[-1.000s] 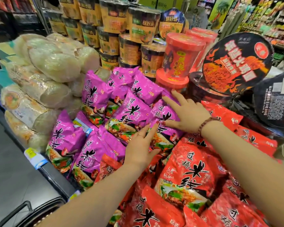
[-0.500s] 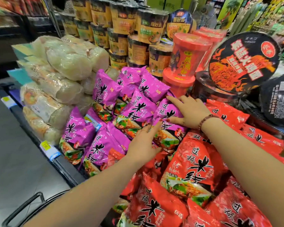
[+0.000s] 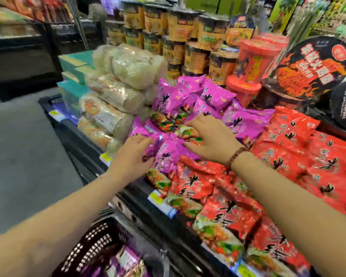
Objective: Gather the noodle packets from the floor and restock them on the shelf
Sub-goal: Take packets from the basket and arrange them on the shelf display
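- One shop shelf fills the view. The restocking step seems to be in hand: purple packets are being settled into their pile.
- More than a dozen red noodle packets lie across the shelf's right side, too blurred and overlapped for an exact count.
- About nine purple noodle packets are heaped mid-shelf, between the red ones and roughly six clear-wrapped bundles of pale noodles.
- About a dozen noodle cups are stacked behind, beside at least two red tubs and one black round bowl.
- One dark basket sits below the shelf edge with more purple packs inside, number unclear. The next move probably calls for reaching down into it and lifting out another pack.
- Two bare hands work the purple heap. The left hand curls its fingers round the edge of the front purple packet. The right hand lies flat with fingers spread, pressing on the packets and grasping nothing.
- One bead bracelet circles the right wrist.
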The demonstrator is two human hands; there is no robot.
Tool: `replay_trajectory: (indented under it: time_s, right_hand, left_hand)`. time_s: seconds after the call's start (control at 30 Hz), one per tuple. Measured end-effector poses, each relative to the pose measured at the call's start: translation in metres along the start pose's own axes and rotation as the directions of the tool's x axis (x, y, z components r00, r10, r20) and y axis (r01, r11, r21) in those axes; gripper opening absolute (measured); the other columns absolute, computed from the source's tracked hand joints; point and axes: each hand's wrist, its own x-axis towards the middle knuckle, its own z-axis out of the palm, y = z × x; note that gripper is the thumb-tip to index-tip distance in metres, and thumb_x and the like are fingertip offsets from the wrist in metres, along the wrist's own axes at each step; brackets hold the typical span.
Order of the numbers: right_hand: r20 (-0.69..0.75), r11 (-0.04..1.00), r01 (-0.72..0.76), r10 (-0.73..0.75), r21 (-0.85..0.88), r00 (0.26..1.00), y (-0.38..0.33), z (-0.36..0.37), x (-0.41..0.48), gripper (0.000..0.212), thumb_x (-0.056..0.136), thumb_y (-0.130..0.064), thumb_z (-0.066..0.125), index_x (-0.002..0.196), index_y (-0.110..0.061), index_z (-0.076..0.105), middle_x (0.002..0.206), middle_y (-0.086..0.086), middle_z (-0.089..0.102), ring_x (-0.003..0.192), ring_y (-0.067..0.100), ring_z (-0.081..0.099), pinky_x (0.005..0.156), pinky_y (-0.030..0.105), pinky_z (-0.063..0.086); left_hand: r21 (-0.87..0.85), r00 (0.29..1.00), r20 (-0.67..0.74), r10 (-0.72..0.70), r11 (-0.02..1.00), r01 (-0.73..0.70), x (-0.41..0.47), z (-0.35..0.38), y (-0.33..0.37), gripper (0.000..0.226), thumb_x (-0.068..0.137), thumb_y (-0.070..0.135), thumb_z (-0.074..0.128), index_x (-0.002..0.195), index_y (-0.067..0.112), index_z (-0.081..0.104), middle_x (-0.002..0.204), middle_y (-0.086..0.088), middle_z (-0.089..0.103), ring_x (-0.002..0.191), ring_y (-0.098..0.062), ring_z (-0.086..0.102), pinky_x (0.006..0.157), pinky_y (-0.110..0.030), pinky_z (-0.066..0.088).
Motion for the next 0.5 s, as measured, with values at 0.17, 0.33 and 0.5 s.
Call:
replay_trajectory:
  time_s: [0.17, 0.33, 0.5]
  right_hand:
    - [0.053, 0.988, -0.037, 0.029, 0.149, 0.998, -0.084, 0.062, -0.017, 0.054, 0.077, -0.046, 0.058, 0.115, -0.008, 0.063, 0.105, 0.013, 0.065, 0.098, 0.034, 0.060, 0.083, 0.045, 0.051]
    - [0.221, 0.948, -0.121, 0.055, 0.294, 0.974, -0.145, 0.149, -0.045, 0.056, 0.081, -0.044, 0.063, 0.124, -0.009, 0.058, 0.115, 0.012, 0.062, 0.107, 0.034, 0.057, 0.089, 0.045, 0.048]
    - [0.484, 0.898, -0.261, 0.062, 0.355, 0.873, -0.178, 0.245, -0.073, 0.058, 0.086, -0.038, 0.065, 0.137, -0.016, 0.048, 0.131, 0.007, 0.053, 0.121, 0.030, 0.046, 0.098, 0.045, 0.041]
  left_hand:
    - [0.075, 0.990, 0.119, -0.081, 0.995, 0.072, -0.088, -0.015, -0.072, 0.050, 0.075, 0.038, 0.064, 0.121, 0.017, 0.061, 0.116, -0.004, 0.060, 0.111, -0.028, 0.051, 0.089, -0.042, 0.049]
    - [0.110, 0.943, 0.272, -0.190, 0.980, 0.166, -0.173, 0.011, -0.132, 0.058, 0.071, 0.049, 0.054, 0.117, 0.015, 0.062, 0.113, -0.004, 0.062, 0.106, -0.031, 0.055, 0.087, -0.042, 0.052]
    - [0.163, 0.852, 0.362, -0.379, 0.925, 0.342, -0.251, 0.060, -0.178, 0.065, 0.067, 0.050, 0.054, 0.120, 0.013, 0.061, 0.119, -0.010, 0.061, 0.112, -0.034, 0.055, 0.089, -0.047, 0.051]
